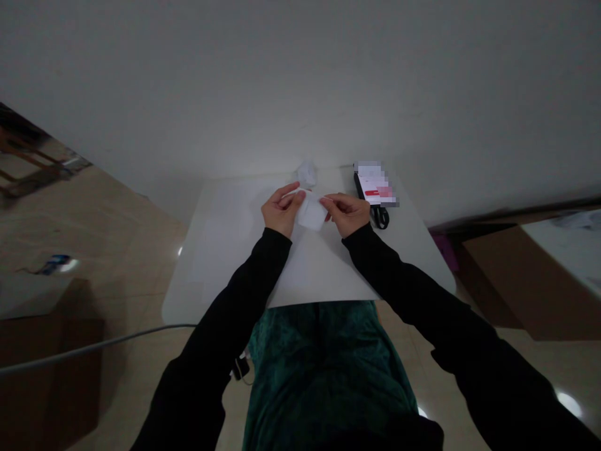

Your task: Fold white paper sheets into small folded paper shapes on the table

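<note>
A small, thin white sheet (312, 213), like paper or tissue, is held above the table between both hands. My left hand (282, 212) pinches its upper left side between thumb and fingers. At its right edge, my right hand (346, 212) grips it with the fingertips. Just beyond the hands lies a crumpled white piece (307, 173), thin and partly see-through; its exact kind is unclear. The white table (235, 250) spreads under both hands.
A phone-like device (370, 185) with a lit, partly blurred screen rests at the table's back right, with a coiled black cable (380, 217) beside it. A wall (300, 81) rises behind the table. Cardboard boxes (516, 269) stand right and left. A grey cable (117, 339) crosses the left.
</note>
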`<act>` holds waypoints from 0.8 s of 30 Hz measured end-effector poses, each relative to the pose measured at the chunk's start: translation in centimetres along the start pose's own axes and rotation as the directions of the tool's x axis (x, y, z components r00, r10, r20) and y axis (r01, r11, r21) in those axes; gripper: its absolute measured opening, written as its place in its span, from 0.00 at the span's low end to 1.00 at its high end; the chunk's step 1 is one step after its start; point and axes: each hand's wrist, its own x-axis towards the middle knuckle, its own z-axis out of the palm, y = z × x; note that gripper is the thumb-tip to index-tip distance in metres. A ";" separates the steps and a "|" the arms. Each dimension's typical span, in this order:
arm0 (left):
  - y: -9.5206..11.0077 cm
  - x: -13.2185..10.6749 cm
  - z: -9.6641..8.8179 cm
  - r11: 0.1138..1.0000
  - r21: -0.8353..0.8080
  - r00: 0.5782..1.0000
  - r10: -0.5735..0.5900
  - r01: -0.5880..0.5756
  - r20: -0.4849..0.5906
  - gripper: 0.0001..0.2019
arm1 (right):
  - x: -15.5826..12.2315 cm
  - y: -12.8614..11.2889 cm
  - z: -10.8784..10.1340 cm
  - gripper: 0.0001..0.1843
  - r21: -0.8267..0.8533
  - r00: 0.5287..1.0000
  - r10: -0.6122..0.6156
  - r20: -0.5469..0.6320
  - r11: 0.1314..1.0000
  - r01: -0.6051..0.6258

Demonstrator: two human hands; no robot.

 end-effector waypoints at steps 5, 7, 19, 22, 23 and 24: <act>0.4 -0.4 0.3 0.998 0.068 0.996 0.003 -0.009 0.089 0.24 | -0.1 -1.0 -0.4 0.12 -0.167 0.979 -0.200 0.032 0.965 0.202; 0.6 -0.6 0.4 0.994 0.101 0.996 0.022 -0.030 0.081 0.22 | -0.2 -1.3 -0.4 0.11 -0.201 0.968 -0.242 0.062 0.947 0.250; 1.9 0.0 -0.1 0.969 0.155 0.962 0.155 -0.192 0.223 0.12 | 0.0 -1.7 -0.2 0.10 -0.148 0.982 -0.186 0.023 0.971 0.188; 2.1 -0.2 0.0 0.968 0.152 0.959 0.160 -0.198 0.232 0.14 | 0.1 -1.5 -0.2 0.11 -0.095 0.987 -0.162 0.015 0.982 0.163; 2.2 -0.3 0.0 0.968 0.153 0.962 0.164 -0.200 0.219 0.14 | 0.2 -1.5 -0.3 0.11 -0.089 0.988 -0.152 0.017 0.984 0.153; 2.2 -0.4 0.1 0.967 0.158 0.965 0.168 -0.201 0.201 0.15 | 0.2 -1.4 -0.3 0.11 -0.092 0.990 -0.143 0.021 0.985 0.144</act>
